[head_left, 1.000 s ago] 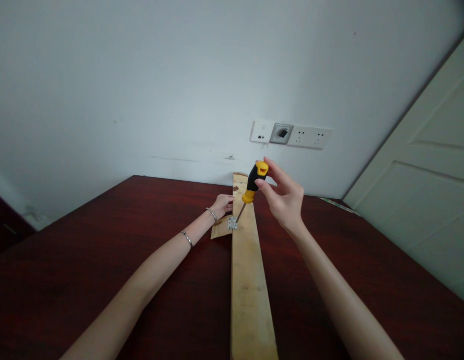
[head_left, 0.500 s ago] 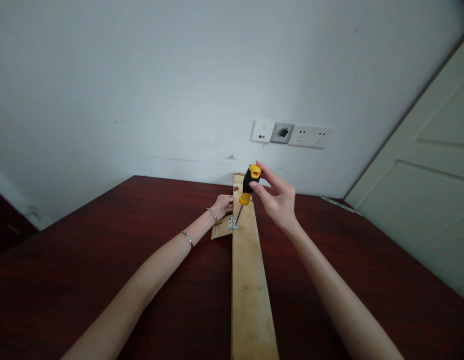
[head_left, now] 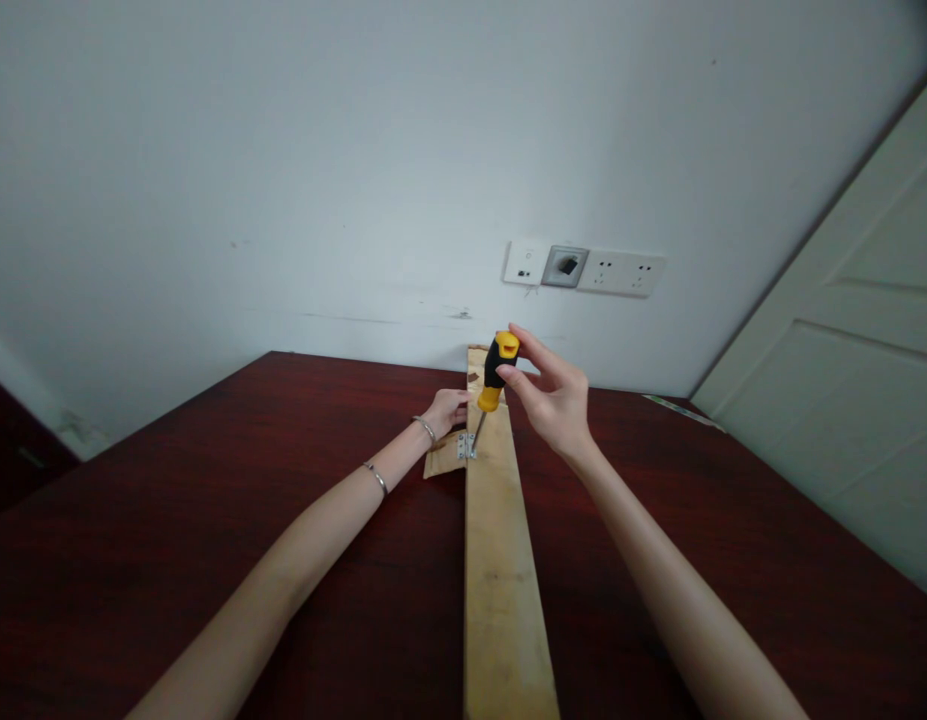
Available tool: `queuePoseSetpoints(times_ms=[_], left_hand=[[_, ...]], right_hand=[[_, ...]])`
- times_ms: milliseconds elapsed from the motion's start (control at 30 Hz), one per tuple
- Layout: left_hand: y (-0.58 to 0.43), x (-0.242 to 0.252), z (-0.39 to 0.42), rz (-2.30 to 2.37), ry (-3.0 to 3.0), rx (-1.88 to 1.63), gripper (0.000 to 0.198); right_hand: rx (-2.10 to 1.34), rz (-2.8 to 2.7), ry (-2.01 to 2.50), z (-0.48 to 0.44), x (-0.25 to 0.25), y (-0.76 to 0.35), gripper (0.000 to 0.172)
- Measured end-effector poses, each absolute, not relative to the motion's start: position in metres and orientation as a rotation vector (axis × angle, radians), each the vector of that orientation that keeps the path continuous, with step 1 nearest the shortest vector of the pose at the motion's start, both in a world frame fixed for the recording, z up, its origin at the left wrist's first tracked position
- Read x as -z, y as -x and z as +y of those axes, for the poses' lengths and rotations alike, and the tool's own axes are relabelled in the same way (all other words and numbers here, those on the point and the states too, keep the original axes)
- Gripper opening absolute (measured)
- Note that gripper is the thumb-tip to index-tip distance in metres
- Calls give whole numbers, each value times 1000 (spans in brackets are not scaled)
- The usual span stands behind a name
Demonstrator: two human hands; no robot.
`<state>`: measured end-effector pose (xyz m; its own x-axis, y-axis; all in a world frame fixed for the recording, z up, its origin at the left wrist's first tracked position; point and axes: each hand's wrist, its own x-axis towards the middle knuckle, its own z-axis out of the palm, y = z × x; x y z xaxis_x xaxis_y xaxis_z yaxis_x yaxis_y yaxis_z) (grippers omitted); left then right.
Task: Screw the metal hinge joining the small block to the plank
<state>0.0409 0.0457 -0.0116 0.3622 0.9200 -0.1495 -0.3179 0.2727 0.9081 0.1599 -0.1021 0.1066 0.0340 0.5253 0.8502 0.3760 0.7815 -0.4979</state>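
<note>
Right hand [head_left: 557, 405]: thumb and fingers pinched the black-and-yellow screwdriver with a moulded handle and a slim metal shaft [head_left: 499, 365] near the top of its grip, probably so that it could be rolled between the fingertips.

Screwdriver: tilted, handle up and leaning right; tip down at the hinge's right leaf, apparently at a screw, though too small to confirm.

Silver-coloured metal hinge [head_left: 461, 446]: bridged the seam between two timbers, one leaf on each, evidently to join them.

Long, pale, straight-edged wooden plank [head_left: 504, 560]: lay flat, its far end near the white wall [head_left: 283, 150], on the dark red-brown wooden tabletop [head_left: 208, 480], which seemingly gave it firm backing.

Short, pale brown wooden offcut [head_left: 442, 460]: beside the plank's left edge, under the hinge's left leaf.

Left hand [head_left: 446, 410]: fingers curled at the plank's left edge, just beyond the hinge, likely steadying it; whether they gripped could not be told.
</note>
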Motion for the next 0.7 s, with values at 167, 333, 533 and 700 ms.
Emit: queuePoseSetpoints(times_ms=[167, 333, 533, 700], left_hand=[[-40, 10, 43, 779, -936, -983, 8], [-40, 9, 43, 791, -929, -965, 9], [-40, 11, 43, 819, -935, -980, 7], [-38, 8, 40, 826, -929, -971, 5]], right_hand=[[-129, -1580, 744, -102, -106, -161, 47], [-175, -1588, 714, -101, -107, -162, 48], [-179, -1564, 734, -98, -105, -161, 48], [-173, -1559, 737, -97, -105, -162, 47]])
